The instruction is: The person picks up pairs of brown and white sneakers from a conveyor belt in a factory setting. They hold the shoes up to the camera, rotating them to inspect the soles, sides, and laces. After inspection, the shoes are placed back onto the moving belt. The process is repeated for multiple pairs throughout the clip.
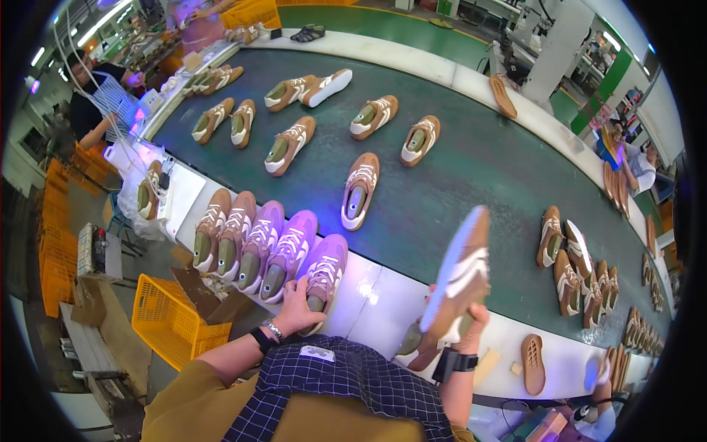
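My left hand (296, 309) grips the heel of a brown sneaker (328, 264) with white laces, which stands on the white ledge at the right end of a row. Beside it are several similar sneakers (261, 239), toes pointing away, with green shoe lasts inside. Violet light tints part of the row. Raised above the ledge, another brown sneaker (465, 276) with white side stripes is held at its heel end by my right hand (471, 330). It is tipped on its side, toe up, pale sole facing left. Below it a further shoe (414, 345) is partly hidden.
A dark green conveyor belt (442, 184) carries scattered sneakers, with a cluster (571, 280) at right. A loose brown sole (533, 364) lies on the near ledge. Lower left stands a yellow crate (158, 313). A person in a striped apron (121, 103) works at far left; others are at right.
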`<action>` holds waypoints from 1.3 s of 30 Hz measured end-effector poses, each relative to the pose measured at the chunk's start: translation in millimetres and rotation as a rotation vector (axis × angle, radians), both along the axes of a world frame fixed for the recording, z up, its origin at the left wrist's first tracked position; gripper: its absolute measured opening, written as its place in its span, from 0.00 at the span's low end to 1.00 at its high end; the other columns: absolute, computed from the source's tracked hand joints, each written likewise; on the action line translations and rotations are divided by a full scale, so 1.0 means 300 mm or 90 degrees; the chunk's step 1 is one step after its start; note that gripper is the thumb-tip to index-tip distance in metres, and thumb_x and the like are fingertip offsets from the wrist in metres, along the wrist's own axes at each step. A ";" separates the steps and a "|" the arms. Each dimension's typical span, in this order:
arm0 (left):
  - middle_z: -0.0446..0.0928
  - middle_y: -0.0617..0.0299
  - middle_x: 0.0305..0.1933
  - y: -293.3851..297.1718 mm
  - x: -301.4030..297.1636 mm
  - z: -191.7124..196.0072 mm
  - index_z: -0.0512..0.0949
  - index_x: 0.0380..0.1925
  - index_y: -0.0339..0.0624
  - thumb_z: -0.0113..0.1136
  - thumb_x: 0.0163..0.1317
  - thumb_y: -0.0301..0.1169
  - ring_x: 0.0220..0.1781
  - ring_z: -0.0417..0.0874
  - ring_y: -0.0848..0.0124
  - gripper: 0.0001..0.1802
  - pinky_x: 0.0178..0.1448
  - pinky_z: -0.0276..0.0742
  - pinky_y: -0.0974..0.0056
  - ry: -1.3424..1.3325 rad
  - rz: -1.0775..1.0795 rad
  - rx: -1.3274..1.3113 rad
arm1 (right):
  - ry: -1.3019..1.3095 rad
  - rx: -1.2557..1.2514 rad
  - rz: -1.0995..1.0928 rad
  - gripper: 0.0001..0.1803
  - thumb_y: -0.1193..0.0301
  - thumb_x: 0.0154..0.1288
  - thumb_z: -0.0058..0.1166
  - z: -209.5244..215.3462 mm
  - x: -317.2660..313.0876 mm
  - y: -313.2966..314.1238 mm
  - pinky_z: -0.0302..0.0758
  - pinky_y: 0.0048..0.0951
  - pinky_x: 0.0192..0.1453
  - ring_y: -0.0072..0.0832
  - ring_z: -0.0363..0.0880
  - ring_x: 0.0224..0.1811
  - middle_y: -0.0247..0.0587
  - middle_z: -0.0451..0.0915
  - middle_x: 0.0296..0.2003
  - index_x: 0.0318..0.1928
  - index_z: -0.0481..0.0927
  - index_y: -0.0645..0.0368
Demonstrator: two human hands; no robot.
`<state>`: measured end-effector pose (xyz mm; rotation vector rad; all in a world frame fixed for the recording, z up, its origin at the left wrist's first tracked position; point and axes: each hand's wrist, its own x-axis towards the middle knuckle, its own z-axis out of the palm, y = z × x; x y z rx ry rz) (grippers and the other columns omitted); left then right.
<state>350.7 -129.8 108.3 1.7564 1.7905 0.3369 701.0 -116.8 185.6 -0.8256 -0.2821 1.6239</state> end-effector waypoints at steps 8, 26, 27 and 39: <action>0.66 0.55 0.52 0.083 -0.057 0.114 0.53 0.62 0.44 0.55 0.41 0.18 0.52 0.71 0.65 0.43 0.51 0.71 0.66 -0.752 0.237 -0.328 | -0.100 -0.176 0.103 0.37 0.73 0.42 0.56 -0.086 -0.230 -0.101 0.69 0.29 0.57 0.33 0.72 0.50 0.42 0.73 0.47 0.59 0.64 0.65; 0.73 0.53 0.53 0.202 0.007 0.259 0.59 0.61 0.34 0.58 0.37 0.27 0.53 0.76 0.61 0.43 0.61 0.69 0.61 -1.198 -0.052 -0.469 | -0.071 0.017 -0.024 0.48 0.71 0.30 0.51 0.181 -0.357 -0.070 0.61 0.37 0.66 0.42 0.69 0.57 0.45 0.70 0.55 0.62 0.61 0.62; 0.72 0.53 0.53 0.203 0.005 0.271 0.59 0.61 0.34 0.58 0.37 0.27 0.53 0.76 0.62 0.44 0.61 0.69 0.62 -1.155 -0.051 -0.468 | -0.075 0.020 -0.032 0.47 0.71 0.30 0.51 0.183 -0.356 -0.067 0.62 0.37 0.65 0.42 0.69 0.57 0.45 0.71 0.55 0.62 0.61 0.62; 0.62 0.58 0.61 0.249 0.153 0.428 0.47 0.67 0.41 0.60 0.55 0.52 0.62 0.64 0.70 0.48 0.66 0.60 0.63 -1.108 -0.024 -0.213 | -0.117 0.152 -0.203 0.42 0.47 0.52 0.56 0.227 -0.374 -0.013 0.70 0.33 0.58 0.34 0.73 0.53 0.46 0.72 0.51 0.58 0.63 0.67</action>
